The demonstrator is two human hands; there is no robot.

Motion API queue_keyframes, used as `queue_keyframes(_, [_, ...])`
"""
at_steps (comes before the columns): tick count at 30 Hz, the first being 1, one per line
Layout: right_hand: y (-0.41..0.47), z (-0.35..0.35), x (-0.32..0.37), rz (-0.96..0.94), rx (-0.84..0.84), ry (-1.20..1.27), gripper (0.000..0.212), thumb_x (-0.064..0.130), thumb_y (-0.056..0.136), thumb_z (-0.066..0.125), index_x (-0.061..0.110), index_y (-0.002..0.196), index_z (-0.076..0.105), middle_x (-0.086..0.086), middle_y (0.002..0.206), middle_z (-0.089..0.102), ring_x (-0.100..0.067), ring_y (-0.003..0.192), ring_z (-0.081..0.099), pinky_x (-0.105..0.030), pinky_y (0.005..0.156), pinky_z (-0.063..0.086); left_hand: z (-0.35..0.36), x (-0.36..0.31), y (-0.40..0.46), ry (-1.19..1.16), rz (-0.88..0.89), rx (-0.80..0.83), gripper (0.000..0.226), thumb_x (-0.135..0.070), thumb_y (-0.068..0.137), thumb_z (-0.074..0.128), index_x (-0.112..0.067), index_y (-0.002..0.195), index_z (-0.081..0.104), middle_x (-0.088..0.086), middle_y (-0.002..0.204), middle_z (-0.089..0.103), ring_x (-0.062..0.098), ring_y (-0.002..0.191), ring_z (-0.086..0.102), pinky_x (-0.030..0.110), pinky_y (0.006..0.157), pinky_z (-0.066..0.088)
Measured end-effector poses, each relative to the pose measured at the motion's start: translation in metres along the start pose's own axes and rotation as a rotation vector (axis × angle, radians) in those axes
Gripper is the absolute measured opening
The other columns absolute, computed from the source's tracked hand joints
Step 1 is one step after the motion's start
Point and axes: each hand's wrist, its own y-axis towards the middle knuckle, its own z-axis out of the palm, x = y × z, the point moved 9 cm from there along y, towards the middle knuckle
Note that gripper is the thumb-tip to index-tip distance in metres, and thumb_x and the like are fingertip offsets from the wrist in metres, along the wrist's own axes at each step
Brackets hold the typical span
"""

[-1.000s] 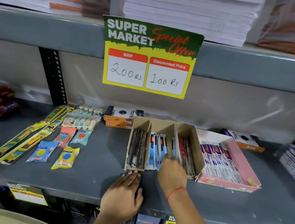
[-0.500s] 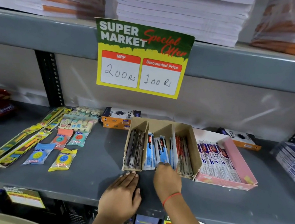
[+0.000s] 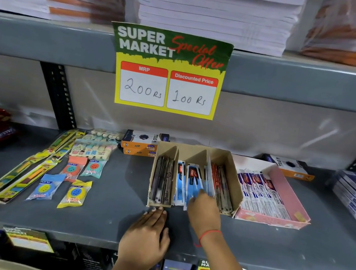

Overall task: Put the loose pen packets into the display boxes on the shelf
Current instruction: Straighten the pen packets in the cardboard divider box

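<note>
Blue pen packets [image 3: 191, 182] standing in the middle slot of the brown cardboard box [image 3: 233, 182], right under the right hand's fingertips. Right hand [image 3: 204, 212] curled over their near ends, fingers bent down onto them; grip itself hidden, cannot tell whether pinched. Left hand [image 3: 146, 236] flat and spread on the grey shelf [image 3: 106, 215], fingertips touching the box's front left corner. Dark packets [image 3: 162, 180] in the slot above the left hand, red ones [image 3: 220, 185] just right of the right hand. Pink box [image 3: 288, 200] of white packets further right. Sharpener packets [image 3: 58, 185] well left of the left hand. Price sign [image 3: 169, 71] hanging above.
</note>
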Motion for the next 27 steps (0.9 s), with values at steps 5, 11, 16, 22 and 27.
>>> queue_keyframes(5, [-0.007, -0.002, 0.036, -0.281, -0.121, -0.199, 0.033, 0.009, 0.092, 0.045, 0.001, 0.124, 0.053, -0.019, 0.120, 0.060, -0.036, 0.112, 0.059, -0.040, 0.085, 0.053, -0.001, 0.000, -0.001, -0.010, 0.001, -0.015, 0.046, -0.033, 0.076, 0.040, -0.008, 0.098, 0.073, 0.006, 0.097, 0.072, 0.019, 0.090, 0.068, 0.029, 0.075, 0.052])
queue_keyframes(11, [0.013, 0.047, 0.010, -0.144, 0.250, -0.352, 0.060, 0.038, 0.100, 0.026, 0.009, 0.151, 0.011, -0.022, 0.159, 0.003, -0.036, 0.148, 0.001, -0.044, 0.120, 0.014, 0.002, 0.002, -0.001, -0.002, -0.005, -0.029, 0.047, -0.034, 0.077, 0.041, -0.007, 0.097, 0.073, 0.007, 0.099, 0.072, 0.021, 0.091, 0.068, 0.033, 0.074, 0.053])
queue_keyframes(16, [0.021, 0.048, 0.016, -0.155, 0.205, -0.322, 0.059, 0.033, 0.101, 0.022, 0.008, 0.151, 0.005, -0.020, 0.160, 0.002, -0.033, 0.148, -0.001, -0.044, 0.121, 0.009, 0.004, 0.003, -0.001, 0.005, -0.005, -0.051, 0.047, -0.033, 0.076, 0.041, -0.006, 0.097, 0.073, 0.008, 0.100, 0.072, 0.022, 0.091, 0.067, 0.035, 0.076, 0.053])
queue_keyframes(22, [0.018, 0.052, 0.037, -0.335, 0.203, -0.383, 0.060, 0.017, 0.096, 0.034, 0.017, 0.151, 0.011, -0.011, 0.161, 0.002, -0.034, 0.148, -0.004, -0.053, 0.120, 0.005, 0.002, 0.002, -0.001, -0.005, 0.004, -0.070, 0.046, -0.032, 0.076, 0.041, -0.007, 0.097, 0.073, 0.008, 0.099, 0.072, 0.022, 0.091, 0.068, 0.034, 0.075, 0.054])
queue_keyframes(27, [0.029, 0.056, 0.014, -0.248, 0.249, -0.363, 0.053, 0.022, 0.101, 0.021, 0.024, 0.152, 0.006, -0.008, 0.162, 0.000, -0.033, 0.148, -0.003, -0.053, 0.119, 0.002, 0.002, 0.002, -0.002, -0.006, 0.004, -0.087, 0.045, -0.033, 0.076, 0.042, -0.008, 0.096, 0.074, 0.008, 0.099, 0.072, 0.020, 0.091, 0.068, 0.035, 0.079, 0.052])
